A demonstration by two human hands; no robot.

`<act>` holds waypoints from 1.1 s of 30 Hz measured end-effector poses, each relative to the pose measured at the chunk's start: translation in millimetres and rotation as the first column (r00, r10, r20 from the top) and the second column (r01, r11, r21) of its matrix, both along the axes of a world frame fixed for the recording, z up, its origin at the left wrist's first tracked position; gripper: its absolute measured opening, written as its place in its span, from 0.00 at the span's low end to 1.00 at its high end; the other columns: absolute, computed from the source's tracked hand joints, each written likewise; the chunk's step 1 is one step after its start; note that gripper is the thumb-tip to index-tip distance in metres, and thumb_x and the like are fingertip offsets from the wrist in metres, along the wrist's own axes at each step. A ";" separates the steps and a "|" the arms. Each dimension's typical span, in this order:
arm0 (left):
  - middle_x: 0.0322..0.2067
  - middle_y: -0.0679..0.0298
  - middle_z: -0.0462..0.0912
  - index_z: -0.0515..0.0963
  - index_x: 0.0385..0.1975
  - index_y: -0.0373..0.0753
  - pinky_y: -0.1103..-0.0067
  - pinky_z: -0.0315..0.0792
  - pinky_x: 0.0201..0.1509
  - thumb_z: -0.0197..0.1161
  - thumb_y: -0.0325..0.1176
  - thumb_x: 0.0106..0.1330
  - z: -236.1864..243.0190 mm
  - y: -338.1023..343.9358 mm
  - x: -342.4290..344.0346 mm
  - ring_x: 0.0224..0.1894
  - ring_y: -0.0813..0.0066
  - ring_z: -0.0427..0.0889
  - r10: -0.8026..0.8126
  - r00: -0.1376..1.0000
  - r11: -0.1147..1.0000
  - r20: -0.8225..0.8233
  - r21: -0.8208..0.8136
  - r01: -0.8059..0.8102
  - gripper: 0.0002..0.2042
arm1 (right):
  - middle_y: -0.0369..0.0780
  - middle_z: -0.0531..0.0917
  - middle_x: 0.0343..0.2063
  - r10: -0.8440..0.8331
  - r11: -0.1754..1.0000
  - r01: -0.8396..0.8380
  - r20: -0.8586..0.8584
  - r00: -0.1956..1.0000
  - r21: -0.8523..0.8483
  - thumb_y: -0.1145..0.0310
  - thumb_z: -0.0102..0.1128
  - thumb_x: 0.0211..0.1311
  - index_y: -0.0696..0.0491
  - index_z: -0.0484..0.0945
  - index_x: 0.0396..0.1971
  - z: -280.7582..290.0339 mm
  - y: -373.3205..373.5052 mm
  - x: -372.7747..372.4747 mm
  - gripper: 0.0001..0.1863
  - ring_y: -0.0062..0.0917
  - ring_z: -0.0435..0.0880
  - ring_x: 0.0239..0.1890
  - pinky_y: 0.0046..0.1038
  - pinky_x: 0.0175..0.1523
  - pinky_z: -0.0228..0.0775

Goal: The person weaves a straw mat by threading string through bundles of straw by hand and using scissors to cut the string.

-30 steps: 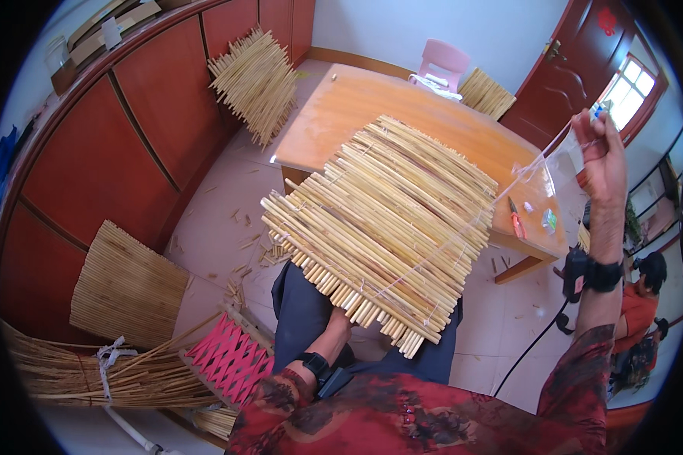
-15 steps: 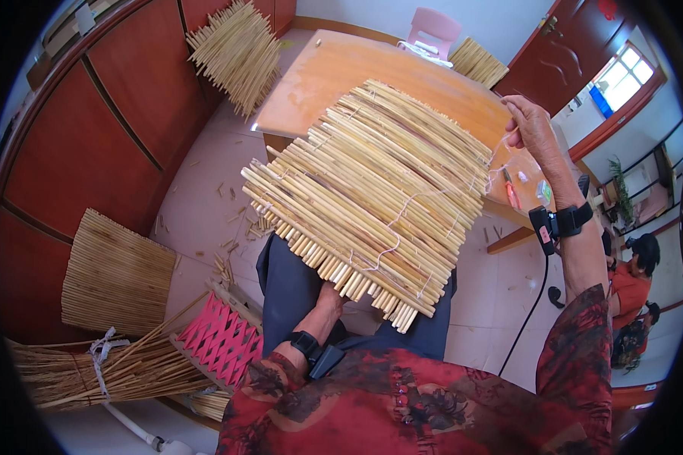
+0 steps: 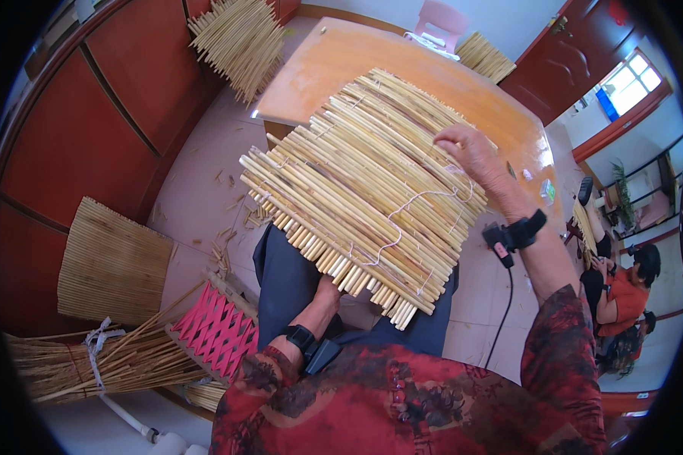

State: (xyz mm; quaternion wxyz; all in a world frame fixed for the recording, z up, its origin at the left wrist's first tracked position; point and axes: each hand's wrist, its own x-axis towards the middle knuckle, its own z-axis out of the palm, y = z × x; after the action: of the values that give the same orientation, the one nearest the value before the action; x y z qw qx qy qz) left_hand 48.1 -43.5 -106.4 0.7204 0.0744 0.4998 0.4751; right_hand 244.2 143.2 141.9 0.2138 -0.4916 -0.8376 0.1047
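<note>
A mat of pale reed sticks point(image 3: 364, 189) lies slanted across my thighs and reaches over the wooden table's near edge. A loose white string point(image 3: 395, 226) winds in loops over its surface. My right hand point(image 3: 463, 152) is closed in a pinch above the upper right of the mat, where the string leads; what the fingertips hold is too small to make out. My left hand point(image 3: 326, 294) is under the mat's lower edge, its fingers hidden. A small green box point(image 3: 546, 189) lies on the tabletop point(image 3: 319, 61) right of the mat.
Stick mats point(image 3: 114, 265) lean by red cabinets point(image 3: 83, 129) at left, above a tied reed bundle point(image 3: 61, 364) and a pink-webbed stool point(image 3: 212, 330). A pink chair point(image 3: 440, 23) stands behind the table. At right are a door point(image 3: 561, 61) and co-workers point(image 3: 622, 299).
My right hand has come down and leftward from high at the right to over the mat. The string, stretched taut earlier, now lies slack in loops. The view has shifted slightly.
</note>
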 end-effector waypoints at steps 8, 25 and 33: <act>0.40 0.62 0.76 0.69 0.47 0.38 0.77 0.73 0.40 0.49 0.43 0.62 -5.8 -0.3 -0.2 0.40 0.74 0.77 -0.040 0.999 0.998 -0.037 0.052 0.042 0.18 | 0.40 0.74 0.24 0.523 0.848 -0.526 0.268 0.809 -0.068 0.72 0.57 0.42 0.53 0.73 0.25 -38.5 -112.5 -63.3 0.07 0.33 0.74 0.30 0.32 0.37 0.65; 0.42 0.60 0.75 0.68 0.47 0.37 0.78 0.73 0.42 0.50 0.40 0.62 -7.5 4.8 1.6 0.41 0.74 0.76 0.016 0.997 0.998 0.072 0.060 -0.020 0.17 | 0.35 0.72 0.15 0.153 0.483 -0.186 -0.127 0.980 -0.856 0.69 0.55 0.50 0.57 0.73 0.22 -43.9 -118.6 -63.1 0.07 0.14 0.72 0.23 0.21 0.29 0.64; 0.43 0.60 0.74 0.67 0.48 0.37 0.76 0.73 0.46 0.53 0.41 0.60 -17.5 8.3 5.0 0.43 0.72 0.76 0.063 0.985 0.995 0.160 0.069 -0.075 0.19 | 0.31 0.74 0.18 0.302 0.534 -0.305 -0.159 0.940 -0.788 0.66 0.52 0.56 0.56 0.77 0.26 -34.4 -112.4 -51.1 0.09 0.11 0.69 0.22 0.15 0.28 0.62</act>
State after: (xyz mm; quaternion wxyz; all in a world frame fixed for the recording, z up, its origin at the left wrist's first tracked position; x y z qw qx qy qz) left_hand 53.1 -35.2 -123.9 0.7373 0.0463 0.4255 0.5227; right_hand 193.1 30.8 107.5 -0.0508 -0.3817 -0.7713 0.5068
